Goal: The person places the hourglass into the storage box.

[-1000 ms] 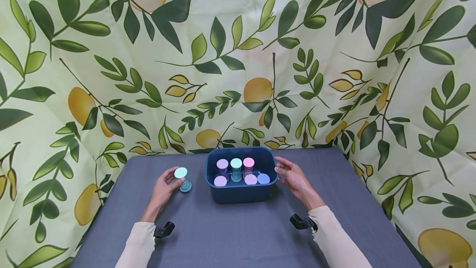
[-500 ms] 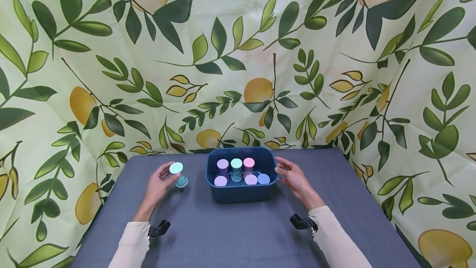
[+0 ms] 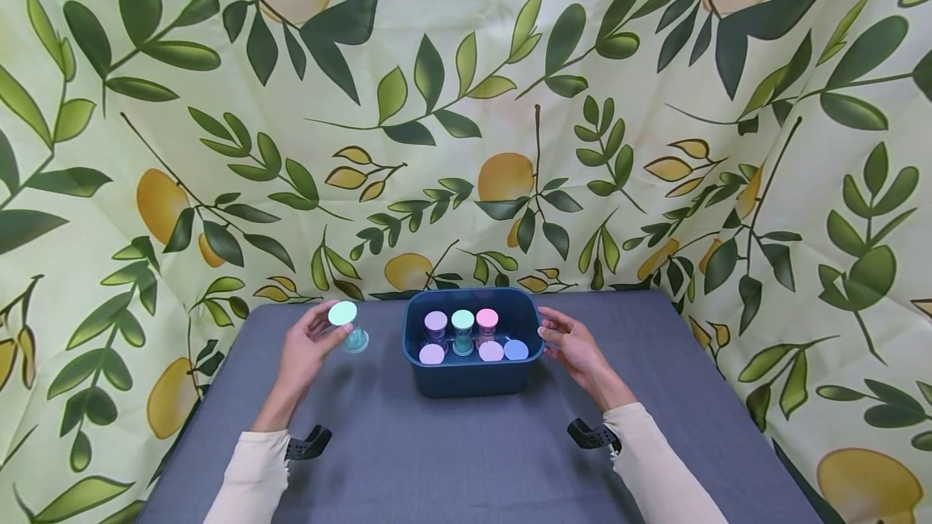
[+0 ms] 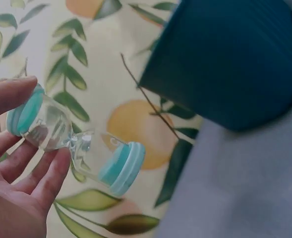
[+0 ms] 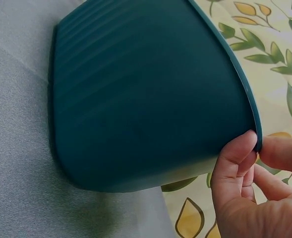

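My left hand [image 3: 302,350] holds a small sand timer [image 3: 355,338] with mint-green end caps, raised over the left part of the table. In the left wrist view the thumb and fingers grip its upper cap and clear glass body, and teal sand [image 4: 112,166] lies at the lower cap. The timer tilts, its lower end pointing toward the bin. My right hand [image 3: 578,350] pinches the right rim of a dark blue plastic bin [image 3: 469,382] between thumb and fingers. Purple, teal and pink sand timers [image 3: 463,330] stand inside the bin.
More timers with lilac and blue caps [image 3: 516,349] sit along the bin's near side. A grey cloth [image 3: 466,459] covers the table. Behind it hangs a lemon-and-leaf patterned curtain [image 3: 437,209]. Black bands [image 3: 309,443] are on both wrists.
My left hand has lifted the sand timer up and moved it slightly left, away from the bin. My right hand has stayed at the bin's rim.
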### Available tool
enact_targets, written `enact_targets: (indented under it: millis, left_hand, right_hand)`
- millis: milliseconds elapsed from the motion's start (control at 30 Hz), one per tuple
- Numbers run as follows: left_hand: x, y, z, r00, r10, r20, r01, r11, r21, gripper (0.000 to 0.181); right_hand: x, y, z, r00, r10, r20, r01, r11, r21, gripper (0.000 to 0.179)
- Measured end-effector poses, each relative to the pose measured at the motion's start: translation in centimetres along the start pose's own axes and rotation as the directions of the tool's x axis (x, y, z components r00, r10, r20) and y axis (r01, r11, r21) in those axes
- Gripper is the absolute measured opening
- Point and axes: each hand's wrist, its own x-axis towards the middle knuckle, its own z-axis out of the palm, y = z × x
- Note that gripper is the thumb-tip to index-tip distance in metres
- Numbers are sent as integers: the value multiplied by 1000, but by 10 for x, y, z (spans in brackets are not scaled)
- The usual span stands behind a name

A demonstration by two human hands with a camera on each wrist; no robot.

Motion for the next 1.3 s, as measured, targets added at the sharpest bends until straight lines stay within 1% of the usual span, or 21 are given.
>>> enact_targets:
  millis: [233, 467, 600, 800, 1000, 1133, 1300]
  left_hand:
    - [1, 26, 4, 998, 57, 12, -56, 998, -24, 53]
    - [2, 44, 10, 993, 101, 56, -98, 993, -61, 54]
    - [3, 54, 16, 991, 110, 82, -104, 992, -75, 53]
    - [7, 67, 25, 986, 102, 135, -94, 994, -60, 54]
    - [13, 77, 35, 976, 117, 182, -106, 992, -69, 53]
    - [17, 81, 43, 969, 131, 208, -114, 989, -94, 53]
    - [19, 84, 52, 960, 127, 250, -106, 990, -97, 55]
  right_hand:
    - [0, 1, -1, 1000, -4, 0, 4, 1000, -10, 48]
    - [0, 1, -1, 1000, -7, 8, 7, 1000, -8, 49]
    - [-1, 0, -2, 1000, -15, 18, 15, 1000, -6, 50]
    - [0, 1, -3, 1000, -14, 15, 14, 1000, -3, 48]
    - [1, 2, -2, 1000, -15, 12, 15, 1000, -1, 48]
    - [1, 1, -1, 1000, -13, 12, 13, 1000, 5, 49]
    - [1, 1, -1, 1000, -4, 6, 4, 1000, 8, 48]
